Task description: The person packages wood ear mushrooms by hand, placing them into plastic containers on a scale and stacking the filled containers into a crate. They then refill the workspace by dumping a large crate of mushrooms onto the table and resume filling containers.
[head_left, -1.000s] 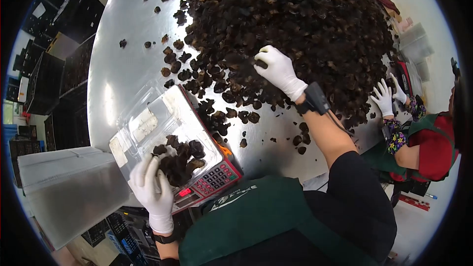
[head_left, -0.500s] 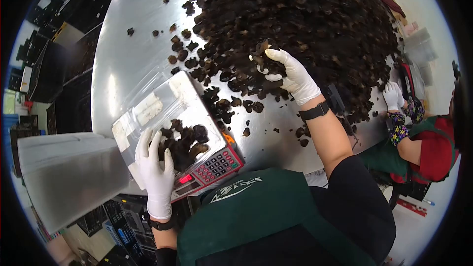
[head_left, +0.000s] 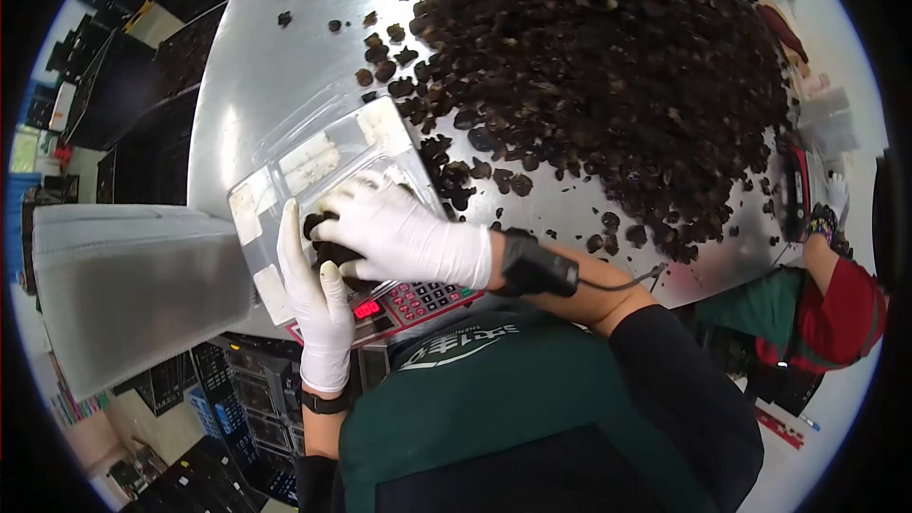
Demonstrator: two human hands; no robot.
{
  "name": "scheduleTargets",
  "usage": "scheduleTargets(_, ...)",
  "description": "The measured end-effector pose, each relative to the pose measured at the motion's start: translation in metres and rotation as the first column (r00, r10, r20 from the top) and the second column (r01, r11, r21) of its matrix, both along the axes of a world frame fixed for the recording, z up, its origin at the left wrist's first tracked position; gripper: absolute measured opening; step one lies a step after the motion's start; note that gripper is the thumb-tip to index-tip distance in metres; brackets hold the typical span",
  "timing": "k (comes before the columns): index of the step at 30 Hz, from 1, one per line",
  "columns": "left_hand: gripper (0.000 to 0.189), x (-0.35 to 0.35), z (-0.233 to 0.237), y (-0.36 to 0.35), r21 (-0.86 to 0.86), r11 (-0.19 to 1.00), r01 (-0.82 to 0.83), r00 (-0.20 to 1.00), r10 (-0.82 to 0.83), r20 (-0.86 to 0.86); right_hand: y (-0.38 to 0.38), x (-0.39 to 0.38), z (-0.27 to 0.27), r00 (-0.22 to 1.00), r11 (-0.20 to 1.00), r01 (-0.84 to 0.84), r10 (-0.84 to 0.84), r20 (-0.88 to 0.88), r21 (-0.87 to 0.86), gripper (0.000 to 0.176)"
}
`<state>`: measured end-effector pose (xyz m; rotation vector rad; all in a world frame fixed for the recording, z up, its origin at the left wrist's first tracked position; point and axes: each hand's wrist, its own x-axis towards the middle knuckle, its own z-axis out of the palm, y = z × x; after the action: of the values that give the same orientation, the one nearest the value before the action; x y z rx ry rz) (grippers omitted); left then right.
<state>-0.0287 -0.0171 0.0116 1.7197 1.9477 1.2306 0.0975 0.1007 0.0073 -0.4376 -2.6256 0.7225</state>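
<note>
Dark wood ear mushrooms [head_left: 334,255] lie in a clear plastic tray [head_left: 415,171] on a red-edged digital scale [head_left: 432,299]. My right hand [head_left: 389,233], in a white glove, reaches across the tray with its fingers curled down over the mushrooms, covering most of them. At the tray's near left side is my left hand [head_left: 318,299], also gloved. Its fingers stretch along the mushrooms and its thumb stands apart. The scale's red display [head_left: 366,309] is lit, but its digits are blurred.
A large heap of wood ear mushrooms [head_left: 589,85] covers much of the metal table [head_left: 261,85], with loose pieces around it. A translucent plastic bin [head_left: 133,294] stands at the left. Dark crates [head_left: 119,95] are stacked beyond. At right, a co-worker's gloved hand [head_left: 836,195] is near another scale [head_left: 796,192].
My right hand has moved from the heap, where it held mushrooms, down left onto the tray. My left hand stays beside the tray. The view has shifted slightly.
</note>
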Motion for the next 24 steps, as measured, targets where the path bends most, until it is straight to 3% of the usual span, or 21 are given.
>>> scheduleTargets(2,0.07,-0.001,-0.005,-0.003,-0.039,0.999,-0.004,0.997,0.001,-0.08,-0.004,0.004,0.002,1.0,1.0,-0.015,0.014,-0.018,-0.001,0.052)
scheduleTargets(4,0.069,-0.001,-0.01,-0.003,-0.019,1.0,0.005,0.999,-0.006,-0.041,0.003,0.015,0.005,0.986,0.988,0.014,-0.04,-0.164,-0.152,0.054)
scheduleTargets(6,0.068,-0.002,-0.011,-0.001,-0.069,0.998,-0.011,0.992,0.002,-0.127,0.026,0.034,0.007,0.949,0.982,0.028,-0.085,-0.303,-0.188,0.054)
scheduleTargets(9,0.061,0.0,-0.005,0.002,-0.133,0.991,-0.005,0.952,-0.036,-0.304,0.076,0.074,-0.012,0.856,0.915,0.362,-0.402,-0.326,-0.179,0.026)
scheduleTargets(12,0.064,0.003,-0.005,0.005,-0.136,0.991,-0.016,0.931,-0.035,-0.362,0.134,0.124,-0.057,0.691,0.704,0.709,-0.702,-0.174,-0.026,0.017)
scheduleTargets(13,0.064,0.003,-0.005,0.005,-0.142,0.99,-0.02,0.931,-0.033,-0.364,0.146,0.137,-0.069,0.656,0.666,0.745,-0.738,-0.158,-0.017,0.018)
scheduleTargets(14,0.064,0.003,-0.005,0.005,-0.149,0.989,-0.024,0.93,-0.033,-0.367,0.155,0.144,-0.074,0.659,0.662,0.748,-0.748,-0.074,-0.032,0.026)
scheduleTargets(16,0.064,0.004,-0.004,0.007,-0.144,0.989,-0.021,0.928,-0.034,-0.372,0.164,0.146,-0.086,0.792,0.79,0.611,-0.611,-0.023,0.053,0.036)
scheduleTargets(18,0.063,0.004,-0.003,0.006,-0.152,0.988,-0.018,0.925,-0.041,-0.377,0.162,0.143,-0.097,0.798,0.831,0.546,-0.555,0.236,0.106,0.041)
scheduleTargets(19,0.063,0.004,-0.003,0.006,-0.159,0.987,-0.02,0.925,-0.042,-0.378,0.163,0.139,-0.101,0.787,0.814,0.564,-0.581,0.21,0.138,0.035)
scheduleTargets(24,0.062,0.003,-0.002,0.006,-0.163,0.986,-0.028,0.928,-0.035,-0.372,0.16,0.141,-0.086,0.728,0.719,0.666,-0.684,-0.033,-0.2,0.018)
